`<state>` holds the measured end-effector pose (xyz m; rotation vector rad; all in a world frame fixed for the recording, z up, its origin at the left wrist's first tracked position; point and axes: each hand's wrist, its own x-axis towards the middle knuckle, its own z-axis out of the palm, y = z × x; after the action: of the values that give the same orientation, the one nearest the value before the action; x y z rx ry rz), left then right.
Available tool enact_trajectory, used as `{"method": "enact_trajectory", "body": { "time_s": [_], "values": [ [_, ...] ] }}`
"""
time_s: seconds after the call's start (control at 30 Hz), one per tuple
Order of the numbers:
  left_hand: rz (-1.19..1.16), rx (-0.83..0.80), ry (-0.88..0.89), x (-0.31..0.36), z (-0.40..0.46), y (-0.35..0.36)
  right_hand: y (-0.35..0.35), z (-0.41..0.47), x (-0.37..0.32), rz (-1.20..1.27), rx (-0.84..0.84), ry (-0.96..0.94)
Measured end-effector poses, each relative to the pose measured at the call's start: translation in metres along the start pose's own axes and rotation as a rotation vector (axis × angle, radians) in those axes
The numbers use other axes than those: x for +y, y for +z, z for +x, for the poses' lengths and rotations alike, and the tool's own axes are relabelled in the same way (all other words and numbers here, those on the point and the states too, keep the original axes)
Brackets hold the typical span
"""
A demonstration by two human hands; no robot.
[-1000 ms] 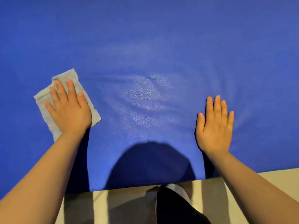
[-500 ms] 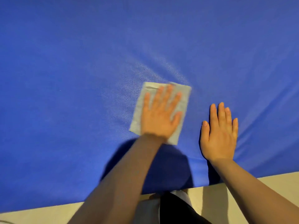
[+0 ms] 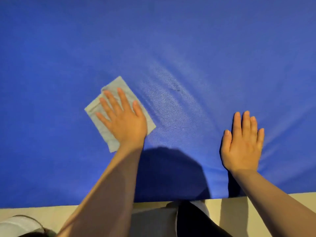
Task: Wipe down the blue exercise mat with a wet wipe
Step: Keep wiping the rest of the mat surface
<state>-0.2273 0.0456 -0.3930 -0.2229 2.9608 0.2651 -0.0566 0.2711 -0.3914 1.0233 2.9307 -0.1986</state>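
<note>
Mat: blue exercise mat (image 3: pixel 68 48) fills most of the view (creases fan out near centre).
Wipe: folded wet wipe (image 3: pixel 109 106) lies flat on the mat, left of centre.
Left hand (image 3: pixel 123 120): fingers straight and spread, pressing on the wipe.
Right hand (image 3: pixel 242 144): flat, fingers extended, resting on the mat near its front edge.
Floor (image 3: pixel 230 212): beige strip below the mat.

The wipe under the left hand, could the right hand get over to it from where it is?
Probably yes. The right hand lies flat on the mat, and only bare blue mat lies between it and the wipe. But the left hand presses on most of the wipe, leaving just its edges free.
</note>
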Motion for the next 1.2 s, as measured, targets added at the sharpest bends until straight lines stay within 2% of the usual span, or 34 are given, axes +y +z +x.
{"method": "enact_trajectory", "body": {
  "time_s": [0.13, 0.23, 0.33, 0.4, 0.43, 0.57, 0.63, 0.83, 0.93, 1.0, 1.13, 1.17, 1.2],
  "values": [
    [0.065, -0.010, 0.456, 0.069, -0.035, 0.026, 0.001, 0.001, 0.001, -0.001, 0.005, 0.003],
    [0.109, -0.058, 0.682, 0.071, -0.030, 0.027, 0.001, 0.003, 0.004, -0.005, 0.003, -0.005],
    [0.049, -0.056, 0.860, 0.053, -0.016, 0.023, 0.001, 0.000, 0.001, -0.005, 0.006, -0.003],
    [0.053, -0.010, 0.851, 0.029, 0.006, 0.017, 0.001, 0.001, 0.000, 0.003, 0.010, -0.001],
    [0.075, 0.009, 0.790, 0.013, 0.019, 0.011, 0.000, 0.001, 0.000, 0.004, 0.009, -0.005],
    [0.096, -0.023, 0.352, -0.041, 0.058, -0.012, 0.000, 0.003, -0.002, -0.044, -0.006, -0.029],
    [0.099, 0.007, 0.264, -0.042, 0.055, -0.014, -0.001, 0.002, -0.002, -0.068, -0.030, -0.041],
    [0.106, 0.004, 0.277, -0.039, 0.054, -0.011, -0.018, 0.009, -0.022, -0.080, -0.011, -0.050],
    [0.123, 0.000, 0.274, -0.037, 0.055, -0.009, -0.013, 0.015, -0.078, 0.074, -0.051, -0.199],
    [0.126, 0.002, 0.299, -0.038, 0.055, -0.011, -0.003, 0.016, -0.106, 0.084, -0.068, -0.282],
    [0.132, -0.090, 0.667, -0.058, 0.068, -0.020, 0.015, 0.013, -0.104, 0.023, -0.016, -0.283],
    [0.128, -0.103, 0.705, -0.068, 0.081, -0.025, 0.016, 0.013, -0.103, 0.028, 0.006, -0.286],
    [0.120, -0.098, 0.664, -0.079, 0.096, -0.030, 0.015, 0.012, -0.105, 0.029, 0.021, -0.289]
  ]
}}
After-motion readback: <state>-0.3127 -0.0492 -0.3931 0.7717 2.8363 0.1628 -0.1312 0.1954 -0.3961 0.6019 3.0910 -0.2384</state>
